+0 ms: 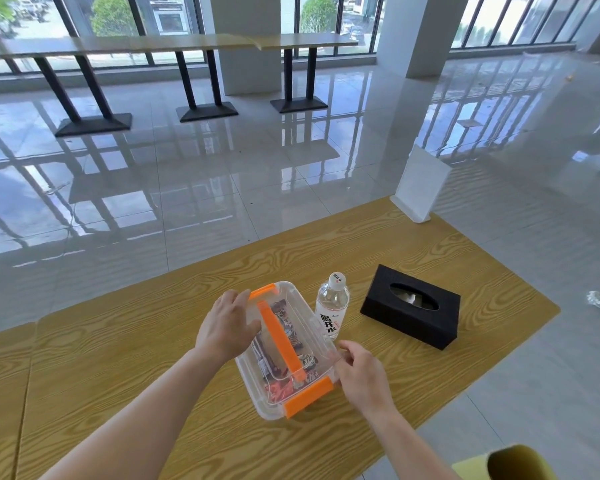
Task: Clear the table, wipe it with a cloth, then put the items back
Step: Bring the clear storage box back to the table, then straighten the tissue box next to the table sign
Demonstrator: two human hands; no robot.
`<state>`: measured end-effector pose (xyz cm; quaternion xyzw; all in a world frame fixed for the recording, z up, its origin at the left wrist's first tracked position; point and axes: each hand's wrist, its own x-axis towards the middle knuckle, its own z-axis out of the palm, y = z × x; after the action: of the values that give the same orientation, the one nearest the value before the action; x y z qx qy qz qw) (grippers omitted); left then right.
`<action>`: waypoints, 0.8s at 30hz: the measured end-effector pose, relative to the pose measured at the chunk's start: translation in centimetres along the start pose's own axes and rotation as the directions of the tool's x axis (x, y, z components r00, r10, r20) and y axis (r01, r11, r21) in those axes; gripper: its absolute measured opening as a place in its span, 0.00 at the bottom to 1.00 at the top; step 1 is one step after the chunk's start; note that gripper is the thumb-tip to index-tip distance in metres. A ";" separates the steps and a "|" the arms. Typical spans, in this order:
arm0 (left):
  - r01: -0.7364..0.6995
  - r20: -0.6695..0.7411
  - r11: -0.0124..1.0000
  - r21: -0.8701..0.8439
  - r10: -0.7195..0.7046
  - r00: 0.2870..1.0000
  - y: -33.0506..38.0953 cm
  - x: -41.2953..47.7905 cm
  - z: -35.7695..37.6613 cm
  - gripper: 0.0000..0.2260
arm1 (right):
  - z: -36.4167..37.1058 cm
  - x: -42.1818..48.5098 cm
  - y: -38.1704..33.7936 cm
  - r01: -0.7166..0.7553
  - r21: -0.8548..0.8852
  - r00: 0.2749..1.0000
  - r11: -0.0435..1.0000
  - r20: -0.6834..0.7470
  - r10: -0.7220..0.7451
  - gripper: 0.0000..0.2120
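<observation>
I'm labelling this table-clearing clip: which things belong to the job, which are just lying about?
Job: clear box, held by left hand and right hand; water bottle; black tissue box; white sign stand; table.
Lying about: crumpled wrapper on floor; far tables.

A glossy grey tile floor [222, 174] mirrors daylight from tall, dark-framed windows [520, 22] along the far wall. In front of them stand long wood-topped tables [174, 43] on black pedestal legs. Two white pillars [420, 29] rise among them, and trees [110, 15] show outside.
</observation>
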<state>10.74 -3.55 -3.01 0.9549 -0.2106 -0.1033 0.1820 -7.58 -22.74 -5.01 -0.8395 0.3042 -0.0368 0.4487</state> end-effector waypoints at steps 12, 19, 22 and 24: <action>-0.155 -0.098 0.938 0.310 0.193 0.976 4.4 -3.7 -0.7 0.31 | -3.5 1.7 -0.5 0.172 -0.288 0.985 0.942 0.057 -0.162 0.25; -0.247 -0.163 0.950 0.192 0.279 0.946 7.4 -6.4 -0.6 0.28 | -6.3 1.4 -0.5 0.197 -0.391 0.979 0.899 0.029 -0.201 0.26; -0.293 -0.148 0.942 0.166 0.317 0.937 8.3 -6.9 -0.4 0.27 | -7.3 0.5 -0.9 0.188 -0.431 0.977 0.882 -0.009 -0.212 0.25; -0.323 -0.131 0.939 0.119 0.338 0.932 9.0 -7.4 0.1 0.26 | -8.0 -0.3 -1.0 0.160 -0.448 0.979 0.880 -0.041 -0.198 0.25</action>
<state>0.89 -7.94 1.30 0.9185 -0.3587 0.0108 0.1663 -10.04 -28.02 0.54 -0.9416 0.2445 -0.0438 0.2273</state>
